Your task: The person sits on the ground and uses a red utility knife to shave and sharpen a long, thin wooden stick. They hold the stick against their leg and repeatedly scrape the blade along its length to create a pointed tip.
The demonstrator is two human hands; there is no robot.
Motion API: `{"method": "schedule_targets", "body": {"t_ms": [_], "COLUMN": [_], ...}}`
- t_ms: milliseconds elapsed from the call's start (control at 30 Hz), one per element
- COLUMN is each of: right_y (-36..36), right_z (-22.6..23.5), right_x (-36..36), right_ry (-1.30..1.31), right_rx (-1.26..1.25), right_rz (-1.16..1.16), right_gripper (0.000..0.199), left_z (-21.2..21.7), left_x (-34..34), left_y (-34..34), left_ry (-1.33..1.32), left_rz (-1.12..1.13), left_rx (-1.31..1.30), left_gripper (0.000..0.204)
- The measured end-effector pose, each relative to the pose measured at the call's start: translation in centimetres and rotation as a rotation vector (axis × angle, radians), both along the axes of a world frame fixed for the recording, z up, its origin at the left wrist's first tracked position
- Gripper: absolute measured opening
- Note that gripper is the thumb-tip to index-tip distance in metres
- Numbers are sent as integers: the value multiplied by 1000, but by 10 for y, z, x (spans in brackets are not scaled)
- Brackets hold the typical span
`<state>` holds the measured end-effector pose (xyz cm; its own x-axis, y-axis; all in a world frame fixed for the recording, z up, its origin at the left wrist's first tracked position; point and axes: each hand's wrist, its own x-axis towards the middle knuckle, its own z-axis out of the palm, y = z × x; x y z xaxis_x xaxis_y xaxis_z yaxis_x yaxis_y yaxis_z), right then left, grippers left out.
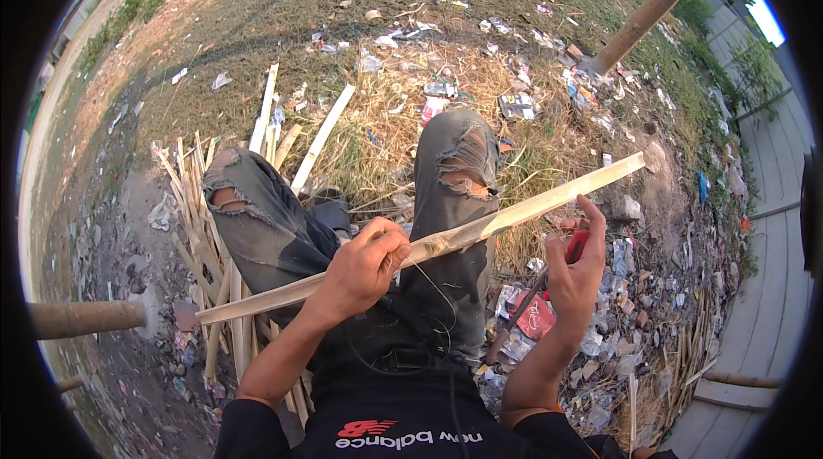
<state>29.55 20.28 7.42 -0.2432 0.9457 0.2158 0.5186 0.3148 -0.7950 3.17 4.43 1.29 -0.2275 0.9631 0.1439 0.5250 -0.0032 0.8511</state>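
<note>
A long split bamboo strip (531,209) lies slantwise across my lap, its right end higher in the picture and pointing away from me. My left hand (364,269) is closed around it left of the middle, over my thighs. In my right hand (573,283), beside the strip's right half, is a knife with a red handle (577,244). Its dark blade (525,300) slants down toward my hip, apart from the strip. My right index finger stretches up close to the strip's underside; whether it touches I cannot tell. A thin loose fibre (447,300) hangs below the strip.
A pile of split bamboo pieces (199,232) lies by my left leg, with longer strips (323,138) pointing away ahead. Bamboo poles stand at the upper right (656,9) and left (90,318). Litter and dry grass (386,108) cover the ground. A panel wall (763,228) runs along the right.
</note>
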Motion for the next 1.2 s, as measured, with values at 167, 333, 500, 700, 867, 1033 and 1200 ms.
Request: {"method": "schedule_targets", "body": {"t_ms": [167,333,500,700,867,1033,1200], "right_y": [-13,-55,-57,-49,-56,-60,-60], "right_z": [9,-25,-36,-30,-37,-37,-39], "right_x": [2,-44,-50,-53,-68,-72,-74], "right_ry": [5,-120,-147,-134,-199,-249,-278], "right_rx": [-289,-130,-329,-53,-61,-19,-13], "right_rz": [150,474,436,360,392,415,404], "right_gripper": [28,29,19,12,15,24,23], "left_z": [-5,-3,-6,13,20,17,4], "left_x": [1,6,3,1,13,14,13], "left_y": [3,6,4,0,4,5,5], "left_ry": [55,42,39,-27,58,22,93], "left_rz": [10,-4,-14,-124,-163,-144,-140], "left_rx": [75,65,61,44,-78,-112,15], "left_gripper": [20,22,24,45,43,29,19]}}
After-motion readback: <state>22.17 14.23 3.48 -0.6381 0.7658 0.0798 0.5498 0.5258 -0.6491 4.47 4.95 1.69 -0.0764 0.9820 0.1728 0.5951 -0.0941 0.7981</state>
